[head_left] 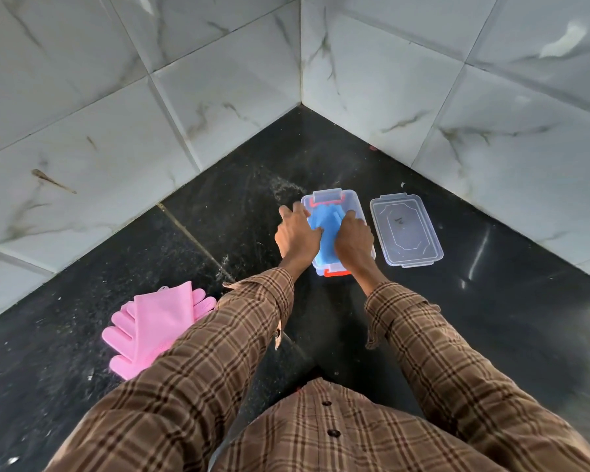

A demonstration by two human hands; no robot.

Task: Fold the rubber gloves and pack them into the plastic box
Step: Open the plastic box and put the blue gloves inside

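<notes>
Head view: I record the blue rubber gloves [327, 233] lying inside the clear plastic box [353, 199], which sits on the black stone counter [321, 158] near the corner of the tiled walls. The box carries orange latches at its far and near ends. My left hand [295, 233] rests at the left rim of the box, fingers spread and fairly straight, thumb lying across the blue rubber. My right hand [353, 238] presses down on the gloves from the right side, fingers extended forward and close together. Neither hand appears to pinch anything. The clear lid [406, 229] lies flat just beside the box on its right, apart from it. The pink rubber gloves [154, 327] lie folded on the counter well to the left, partly hidden by my left plaid sleeve [218, 352].
</notes>
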